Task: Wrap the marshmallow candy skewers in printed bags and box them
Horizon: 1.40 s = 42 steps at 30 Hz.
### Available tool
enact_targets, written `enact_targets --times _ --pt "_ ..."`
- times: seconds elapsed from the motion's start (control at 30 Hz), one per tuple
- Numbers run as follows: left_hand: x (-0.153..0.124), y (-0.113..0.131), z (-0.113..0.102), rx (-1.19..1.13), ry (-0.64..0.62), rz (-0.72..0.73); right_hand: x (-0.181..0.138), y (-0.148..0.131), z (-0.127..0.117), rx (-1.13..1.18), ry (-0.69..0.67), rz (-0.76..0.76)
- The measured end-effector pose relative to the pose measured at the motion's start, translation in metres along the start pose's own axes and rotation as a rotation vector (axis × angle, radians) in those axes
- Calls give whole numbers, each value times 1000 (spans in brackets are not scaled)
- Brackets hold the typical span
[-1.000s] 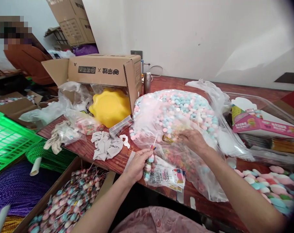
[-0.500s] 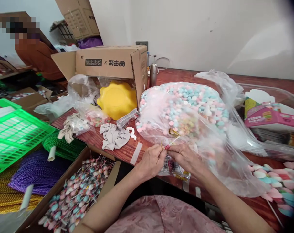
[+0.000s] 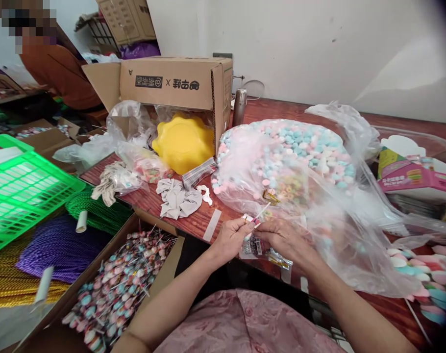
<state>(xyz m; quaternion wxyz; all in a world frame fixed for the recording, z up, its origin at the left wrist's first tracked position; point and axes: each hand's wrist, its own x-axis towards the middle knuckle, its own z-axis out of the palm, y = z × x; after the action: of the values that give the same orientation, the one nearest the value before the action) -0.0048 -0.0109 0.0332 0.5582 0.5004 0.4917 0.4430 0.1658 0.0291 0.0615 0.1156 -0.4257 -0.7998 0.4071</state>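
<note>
My left hand (image 3: 233,237) and my right hand (image 3: 281,238) meet at the near edge of the red-brown table (image 3: 193,223), fingers pinched together on a candy skewer (image 3: 258,215) whose thin white stick pokes up to the right. Under the hands lies a small printed packet (image 3: 261,247). Just beyond them sits a large clear bag of pink, blue and white candies (image 3: 285,157). A gold twist tie (image 3: 271,197) lies on that bag. Below left, a cardboard box of finished candy skewers (image 3: 120,284) stands beside my left arm.
An open cardboard box (image 3: 175,86) with a yellow bowl (image 3: 183,142) stands at the back left. Grey cloth (image 3: 177,202), a green crate (image 3: 22,189), purple and green cord spools (image 3: 57,247), pink cartons (image 3: 416,179) and twisted marshmallows (image 3: 429,279) surround me. Another person sits far left.
My right hand came back from the candy bag to join my left hand; both now pinch the skewer together. The view shifted slightly down and left.
</note>
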Motion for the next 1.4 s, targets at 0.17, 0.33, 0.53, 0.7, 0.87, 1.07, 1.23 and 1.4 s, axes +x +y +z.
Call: enact_targets --times 0.17,0.33,0.53,0.7,0.87,1.07,1.23,1.4 --pt "-1 -4 -1 -155 6 -84 -10 2 3 112 124 -96" --pt "-1 -5 5 -224 30 -105 -13 5 12 316 304 -66" --pt "-1 -1 9 -350 -6 -248 -14 14 12 680 176 39" --pt "-6 4 5 -251 -132 -187 -14 22 13 874 -78 117" --pt "-13 7 1 -267 -267 -365 -22 16 5 257 74 -221" --pt "-18 7 -2 -379 -455 -545 -31 14 8 -179 267 -624" --pt "-23 9 -2 -431 -620 -625 -35 8 10 -47 257 -838" --pt "-28 8 1 -416 -696 -679 -39 2 0 99 31 -863"
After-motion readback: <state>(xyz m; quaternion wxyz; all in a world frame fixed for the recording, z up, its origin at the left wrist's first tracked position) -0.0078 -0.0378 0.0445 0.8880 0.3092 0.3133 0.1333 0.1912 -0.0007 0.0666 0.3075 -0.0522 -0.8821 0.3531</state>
